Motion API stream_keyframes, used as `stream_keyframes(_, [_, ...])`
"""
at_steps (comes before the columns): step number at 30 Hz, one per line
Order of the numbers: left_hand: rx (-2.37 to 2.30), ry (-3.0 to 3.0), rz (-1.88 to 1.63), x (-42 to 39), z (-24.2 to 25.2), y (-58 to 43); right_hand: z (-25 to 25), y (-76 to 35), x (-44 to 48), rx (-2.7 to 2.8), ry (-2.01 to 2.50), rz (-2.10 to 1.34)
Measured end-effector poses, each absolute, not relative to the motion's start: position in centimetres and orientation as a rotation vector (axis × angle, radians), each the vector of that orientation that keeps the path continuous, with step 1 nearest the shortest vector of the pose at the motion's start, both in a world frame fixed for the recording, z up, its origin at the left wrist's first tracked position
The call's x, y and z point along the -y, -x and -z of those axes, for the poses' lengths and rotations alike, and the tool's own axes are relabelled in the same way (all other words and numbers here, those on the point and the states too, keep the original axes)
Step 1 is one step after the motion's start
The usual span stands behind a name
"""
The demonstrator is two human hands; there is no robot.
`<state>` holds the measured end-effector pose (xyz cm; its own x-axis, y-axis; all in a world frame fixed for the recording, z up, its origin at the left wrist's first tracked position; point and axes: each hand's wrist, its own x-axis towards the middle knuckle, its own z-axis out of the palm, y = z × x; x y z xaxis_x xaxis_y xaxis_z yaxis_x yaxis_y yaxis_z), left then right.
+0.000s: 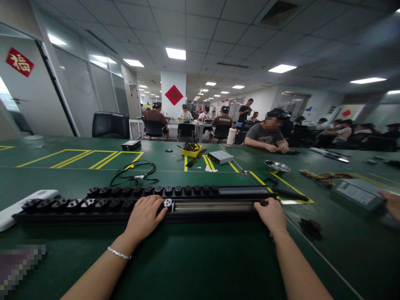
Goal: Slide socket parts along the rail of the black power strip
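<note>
one long rail runs left to right; left hand, right hand half-curled on it, holds unclear.

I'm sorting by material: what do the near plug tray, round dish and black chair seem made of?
Near plug tray: plastic or painted metal, I can't tell which; black, straight-edged body.
Round dish: probably polished metal, given its silvery reflections.
Black chair: leather or imitation leather, going by soft highlights on its padded back.

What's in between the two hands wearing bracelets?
In the head view, a silvery channel in the nearer long black tray, plus a small grey plug-like piece beside the left hand.
</note>
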<state>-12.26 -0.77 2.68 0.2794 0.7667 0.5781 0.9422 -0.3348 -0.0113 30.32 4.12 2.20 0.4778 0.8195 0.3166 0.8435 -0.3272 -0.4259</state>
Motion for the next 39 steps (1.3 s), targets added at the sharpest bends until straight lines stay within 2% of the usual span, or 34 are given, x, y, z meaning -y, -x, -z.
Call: stream_keyframes(39, [1.549, 2.204, 0.693, 0.82, -2.77, 12.22, -2.46, -30.10, -4.03, 1.338, 2.195, 0.054])
